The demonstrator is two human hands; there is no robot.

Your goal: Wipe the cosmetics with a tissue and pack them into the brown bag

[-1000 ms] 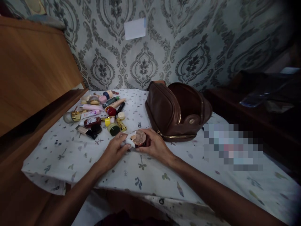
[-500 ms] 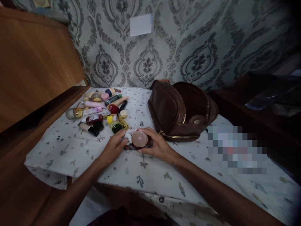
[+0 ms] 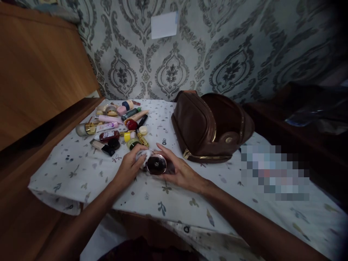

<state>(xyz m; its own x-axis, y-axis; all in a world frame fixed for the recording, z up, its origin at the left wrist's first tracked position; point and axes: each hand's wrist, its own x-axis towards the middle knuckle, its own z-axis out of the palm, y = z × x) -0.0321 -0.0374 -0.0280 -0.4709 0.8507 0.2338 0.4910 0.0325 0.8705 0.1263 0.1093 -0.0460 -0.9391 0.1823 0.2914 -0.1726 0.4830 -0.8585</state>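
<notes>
My right hand (image 3: 179, 171) cradles a round compact (image 3: 157, 164) with a shiny rose lid, tilted toward me above the patterned tablecloth (image 3: 81, 170). My left hand (image 3: 129, 165) pinches a small white wipe (image 3: 143, 156) and presses it against the compact's left edge. Both hands sit near the middle of the table, just in front of a cluster of cosmetics (image 3: 116, 127).
A brown leather pouch (image 3: 209, 127) lies open, zipper showing, right of my hands. Several tubes, bottles and jars are scattered at the back left. A wooden panel (image 3: 40, 72) rises on the left; dark furniture (image 3: 299, 116) stands at the right. A blurred patch covers something on the right.
The compact has been tilted and turned in my right hand, its lid now facing me more darkly. My left hand with the wipe has shifted slightly up along its left edge.
</notes>
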